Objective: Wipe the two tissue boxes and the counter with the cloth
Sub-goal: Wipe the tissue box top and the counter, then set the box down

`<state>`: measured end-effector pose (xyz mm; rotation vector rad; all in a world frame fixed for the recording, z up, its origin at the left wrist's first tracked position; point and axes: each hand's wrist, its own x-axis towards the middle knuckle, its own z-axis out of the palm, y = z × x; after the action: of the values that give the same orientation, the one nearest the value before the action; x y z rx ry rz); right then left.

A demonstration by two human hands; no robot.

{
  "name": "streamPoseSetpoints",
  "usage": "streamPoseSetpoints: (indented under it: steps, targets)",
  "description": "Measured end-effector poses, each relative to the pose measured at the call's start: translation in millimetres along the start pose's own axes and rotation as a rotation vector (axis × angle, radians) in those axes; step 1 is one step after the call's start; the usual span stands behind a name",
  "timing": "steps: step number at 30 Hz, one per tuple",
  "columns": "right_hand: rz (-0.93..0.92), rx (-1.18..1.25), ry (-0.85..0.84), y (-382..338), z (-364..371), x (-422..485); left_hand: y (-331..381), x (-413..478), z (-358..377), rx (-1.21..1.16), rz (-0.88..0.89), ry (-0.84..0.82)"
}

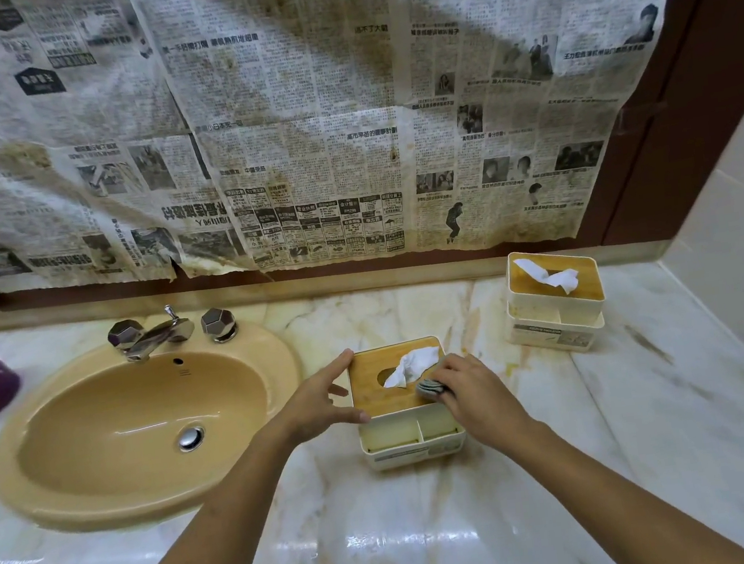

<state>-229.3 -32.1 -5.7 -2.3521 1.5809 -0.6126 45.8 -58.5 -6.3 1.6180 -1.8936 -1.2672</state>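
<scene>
Marble counter [438,531] with a tan sink [58,489] at left. Near tissue box [410,436], cream with a wooden lid, stands just right of the sink. The left hand [317,401] braces its left edge, fingers spread apart. The right hand [472,391] is closed around a grey cloth [430,387], pressing it on the lid. A second tissue box [556,306] stands farther back right, below newspaper [295,127] covering the wall.
</scene>
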Motion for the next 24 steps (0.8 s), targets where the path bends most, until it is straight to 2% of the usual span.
streamPoseSetpoints:
  steps: [6,12,18,24]
  targets:
    - [-0.181,-0.030,-0.094,-20,13,-1,-2,1,0,-0.011,0.001,-0.024]
    - [-0.110,-0.059,-0.129,16,-14,3,-4,3,1,-0.012,-0.011,-0.040]
    - [-0.021,-0.004,-0.139,19,-16,36,-1,6,-2,0.038,-0.018,-0.067]
    - [-0.135,0.028,-0.137,12,-14,-5,-3,6,-1,0.040,-0.019,-0.048]
